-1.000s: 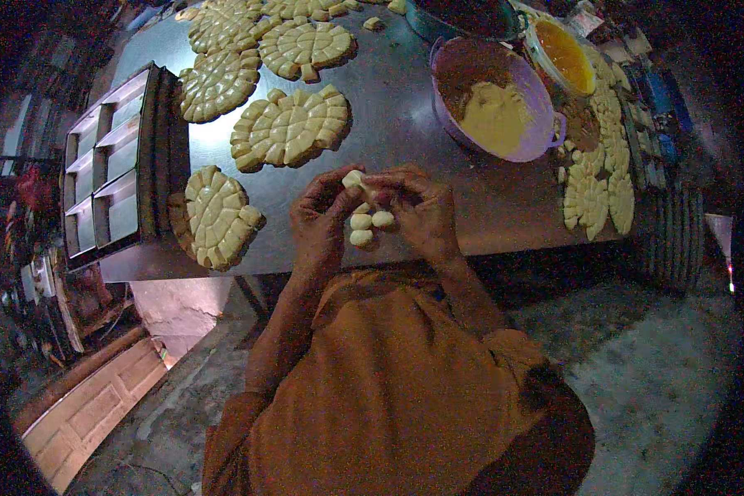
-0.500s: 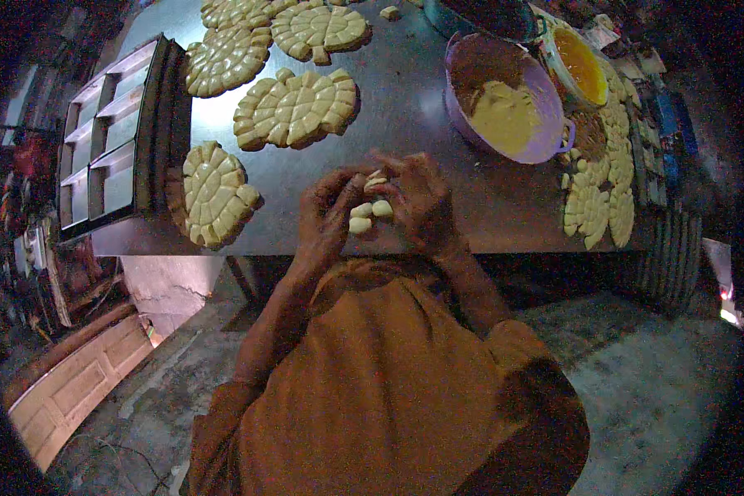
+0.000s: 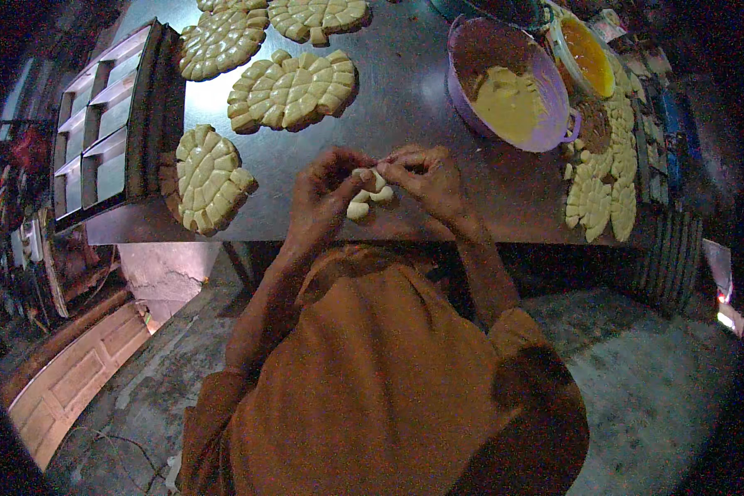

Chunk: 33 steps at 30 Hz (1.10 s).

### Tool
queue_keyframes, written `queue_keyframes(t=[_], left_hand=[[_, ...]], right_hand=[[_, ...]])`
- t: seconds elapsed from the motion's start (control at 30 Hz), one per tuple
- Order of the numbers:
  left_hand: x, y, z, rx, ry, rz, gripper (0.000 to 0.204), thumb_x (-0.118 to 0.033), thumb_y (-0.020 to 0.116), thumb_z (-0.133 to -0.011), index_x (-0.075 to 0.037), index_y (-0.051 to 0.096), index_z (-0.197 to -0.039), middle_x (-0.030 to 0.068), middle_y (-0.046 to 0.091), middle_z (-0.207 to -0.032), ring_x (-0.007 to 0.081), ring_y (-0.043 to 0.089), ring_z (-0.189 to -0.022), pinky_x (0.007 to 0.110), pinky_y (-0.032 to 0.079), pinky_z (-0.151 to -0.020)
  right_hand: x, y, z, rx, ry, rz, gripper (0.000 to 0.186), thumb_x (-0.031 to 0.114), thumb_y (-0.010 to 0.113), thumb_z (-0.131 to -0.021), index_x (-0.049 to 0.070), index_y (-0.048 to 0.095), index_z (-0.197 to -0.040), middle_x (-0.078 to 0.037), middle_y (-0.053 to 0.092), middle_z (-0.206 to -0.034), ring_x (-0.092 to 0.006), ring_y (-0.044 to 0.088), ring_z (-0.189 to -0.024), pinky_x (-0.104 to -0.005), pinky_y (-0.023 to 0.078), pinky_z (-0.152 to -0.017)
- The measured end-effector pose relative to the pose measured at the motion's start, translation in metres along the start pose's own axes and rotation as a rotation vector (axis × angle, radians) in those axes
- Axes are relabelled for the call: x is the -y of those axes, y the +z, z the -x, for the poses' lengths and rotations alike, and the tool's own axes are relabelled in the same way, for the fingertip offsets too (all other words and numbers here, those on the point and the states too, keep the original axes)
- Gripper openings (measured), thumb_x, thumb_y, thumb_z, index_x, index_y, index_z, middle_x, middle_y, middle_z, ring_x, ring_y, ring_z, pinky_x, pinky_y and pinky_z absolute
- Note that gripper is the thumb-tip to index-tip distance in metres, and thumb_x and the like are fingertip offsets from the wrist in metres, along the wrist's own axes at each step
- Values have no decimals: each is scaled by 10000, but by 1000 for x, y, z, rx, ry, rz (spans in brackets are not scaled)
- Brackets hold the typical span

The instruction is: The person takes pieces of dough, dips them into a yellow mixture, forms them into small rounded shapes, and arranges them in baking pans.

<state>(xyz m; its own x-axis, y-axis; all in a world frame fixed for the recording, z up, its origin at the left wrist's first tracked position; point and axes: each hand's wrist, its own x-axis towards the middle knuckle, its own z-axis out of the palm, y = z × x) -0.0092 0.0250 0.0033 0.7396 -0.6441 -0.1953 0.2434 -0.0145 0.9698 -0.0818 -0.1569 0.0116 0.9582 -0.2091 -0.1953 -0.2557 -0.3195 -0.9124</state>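
My left hand [image 3: 322, 194] and right hand [image 3: 426, 178] meet above the near edge of the grey metal table [image 3: 405, 124], fingertips pinched together on a small pale lump of dough [image 3: 365, 192]. Beyond my right hand, a round purple plastic bowl [image 3: 546, 136] holds pale yellow filling [image 3: 508, 103]; behind it, a smaller white bowl [image 3: 564, 50] holds orange liquid. A rack of rectangular metal tins [image 3: 99, 124] stands at the table's left end.
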Motion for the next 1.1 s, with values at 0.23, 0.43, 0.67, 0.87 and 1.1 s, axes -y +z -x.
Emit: queue_keyframes(t=[0.23, 0.43, 0.67, 0.87, 1.1], left_hand=[[-4, 12, 3, 86, -199, 436, 732, 96, 614, -768, -89, 307, -1406, 128, 650, -1091, 243, 672, -946, 289, 554, -678], [31, 9, 1, 179, -149, 620, 871, 133, 575, -681, -96, 257, -1459, 143, 647, -1099, 275, 637, -1052, 317, 554, -798], [68, -57, 21, -350, 61, -222, 422, -42, 639, -849, -46, 533, -1258, 127, 664, -1064, 241, 639, -984, 352, 531, -830], [71, -149, 34, -643, 150, -876, 179, -141, 656, -884, -38, 637, -1029, 142, 648, -932, 274, 642, -887, 398, 528, -726], [83, -145, 11, -656, -57, -1520, 245, -242, 670, -865, -49, 584, -990, 149, 598, -896, 340, 614, -813, 427, 514, -680]], right_hand=[[-22, 6, 11, -149, 115, -339, 275, 172, 781, -798, 19, 702, -1012, -72, 706, -949, -157, 671, -888, -330, 555, -805], [-36, 10, 22, 128, 122, -244, 362, 39, 721, -816, -9, 631, -1163, -76, 679, -1090, -150, 650, -960, -307, 539, -833], [-71, 34, 50, 51, 23, 346, 308, 61, 696, -820, 58, 678, -1127, -84, 690, -1056, -222, 656, -996, -361, 532, -868], [-149, 82, 61, -299, -502, 792, 299, 108, 729, -800, 100, 680, -1095, -88, 637, -1070, -275, 632, -985, -389, 538, -822], [-92, 70, 62, -407, -480, 808, 305, 75, 749, -789, 88, 680, -1085, -86, 624, -1042, -270, 632, -920, -393, 533, -777]])
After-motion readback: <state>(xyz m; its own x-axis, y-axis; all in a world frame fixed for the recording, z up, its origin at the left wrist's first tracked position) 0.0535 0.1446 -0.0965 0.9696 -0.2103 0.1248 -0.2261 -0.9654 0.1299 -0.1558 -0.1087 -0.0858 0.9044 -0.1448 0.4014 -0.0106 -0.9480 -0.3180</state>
